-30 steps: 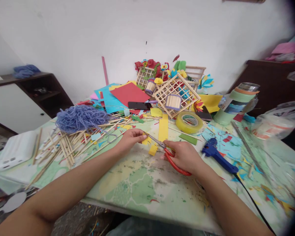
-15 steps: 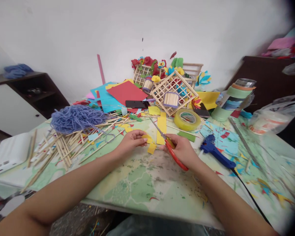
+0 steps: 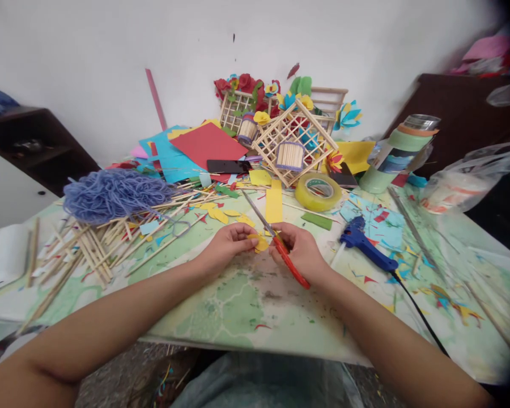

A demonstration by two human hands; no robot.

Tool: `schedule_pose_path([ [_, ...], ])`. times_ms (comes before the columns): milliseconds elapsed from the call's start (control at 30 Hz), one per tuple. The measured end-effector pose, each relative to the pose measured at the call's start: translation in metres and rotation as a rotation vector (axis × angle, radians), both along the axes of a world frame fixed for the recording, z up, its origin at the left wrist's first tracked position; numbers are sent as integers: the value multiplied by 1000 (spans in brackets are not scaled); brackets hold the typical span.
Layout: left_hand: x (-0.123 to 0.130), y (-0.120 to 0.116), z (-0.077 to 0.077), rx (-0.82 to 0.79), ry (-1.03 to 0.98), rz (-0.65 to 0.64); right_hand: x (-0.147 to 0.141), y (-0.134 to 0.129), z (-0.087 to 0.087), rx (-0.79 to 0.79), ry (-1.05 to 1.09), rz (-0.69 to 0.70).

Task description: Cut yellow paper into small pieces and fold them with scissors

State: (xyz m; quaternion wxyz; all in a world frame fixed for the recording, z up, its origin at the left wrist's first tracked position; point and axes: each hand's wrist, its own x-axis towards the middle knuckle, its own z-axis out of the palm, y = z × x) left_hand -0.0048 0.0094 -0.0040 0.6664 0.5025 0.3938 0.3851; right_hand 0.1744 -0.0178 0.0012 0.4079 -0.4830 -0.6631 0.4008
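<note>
Between thumb and fingers, my left hand [image 3: 234,243] pinches a small piece of yellow paper [image 3: 261,243]. My right hand [image 3: 300,252] is closed around red-handled scissors [image 3: 289,263], whose blades point up and to the left, away from me. The right fingertips come close to the yellow piece; whether they touch it I cannot tell. Just beyond the hands lies a yellow paper strip [image 3: 274,203]. Several cut yellow petal shapes [image 3: 218,215] rest on the table to the left of the strip.
Purple yarn [image 3: 117,194] sits over loose wooden sticks [image 3: 96,249] at left. A tape roll [image 3: 318,192], a blue glue gun [image 3: 368,246] and a green bottle [image 3: 397,153] stand or lie at right. Stick lattices [image 3: 295,144] with paper flowers lean at the back.
The scissors and my right hand have drawn nearer to my left hand. A small yellow scrap below the left fingers no longer shows separately. The whole view has shifted slightly.
</note>
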Motion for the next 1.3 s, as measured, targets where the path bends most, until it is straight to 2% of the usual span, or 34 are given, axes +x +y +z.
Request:
schedule_pose_path([
  [100,-1,1,1,29,34,-5,1,-2,0,18,-37,10],
  [233,-2,0,1,71,102,-78,1,-1,-3,40,13,-45],
  [367,-1,-2,1,74,126,-114,-1,0,-5,28,36,-15],
  [633,1,-2,0,124,62,-65,-4,-6,4,90,-137,78],
  [733,2,-1,1,123,48,-17,0,-5,7,123,-186,46],
  [867,0,4,3,118,47,69,11,0,13,158,-432,-121],
  [967,-4,8,4,134,22,108,16,3,20,225,-669,-181],
  [1133,-8,12,7,166,11,159,16,3,26,278,-891,-125],
  [1300,-11,16,10,216,10,188,15,3,27,307,-966,-71],
])
